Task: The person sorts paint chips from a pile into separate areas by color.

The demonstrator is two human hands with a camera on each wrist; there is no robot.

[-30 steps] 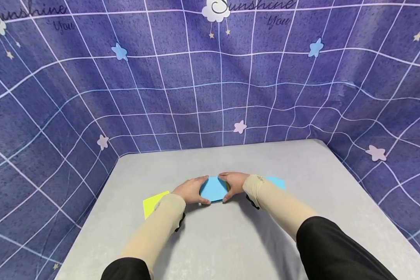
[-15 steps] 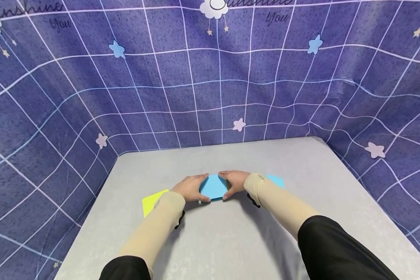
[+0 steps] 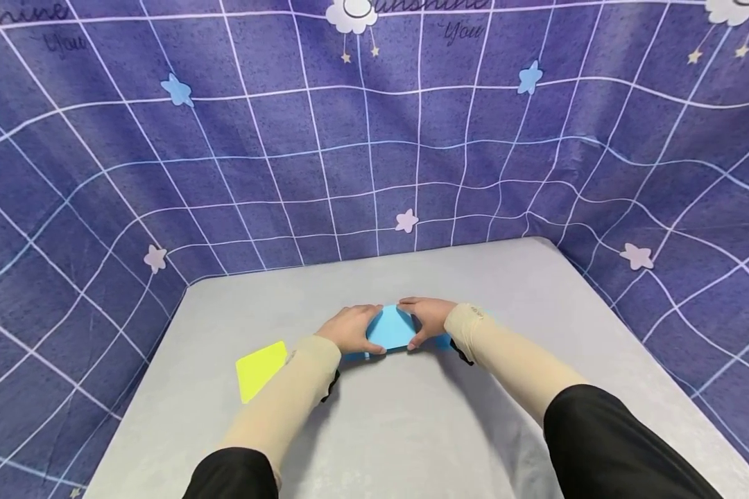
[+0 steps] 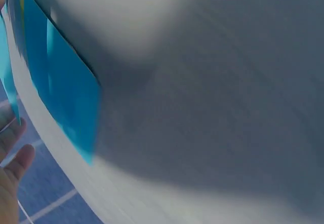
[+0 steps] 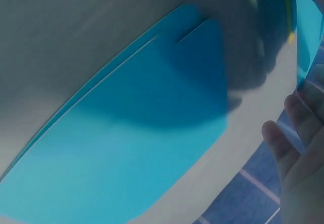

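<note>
A light blue sheet of paper (image 3: pixel 392 328) is held between both hands in the head view, raised a little above the table. The left hand (image 3: pixel 352 328) pinches its left edge, thumb at the near corner and fingers at the far one. On the opposite edge, the right hand (image 3: pixel 429 317) grips it the same way. Another blue sheet (image 4: pixel 66 87) lies on the table below the left hand in the left wrist view. Overlapping blue sheets (image 5: pixel 126 117) rest under the right wrist. The held sheet (image 5: pixel 308 31) shows only at the edge of the right wrist view.
A yellow sheet (image 3: pixel 259 371) lies left of the left forearm. The pale grey table (image 3: pixel 399 430) ends at a purple curtain (image 3: pixel 374 159) with stars and grid lines, hanging behind and at both sides.
Both hands have lifted the blue sheet and moved right with it. Blue paper now shows on the table under the left hand. The head view has turned slightly right, and more yellow paper shows.
</note>
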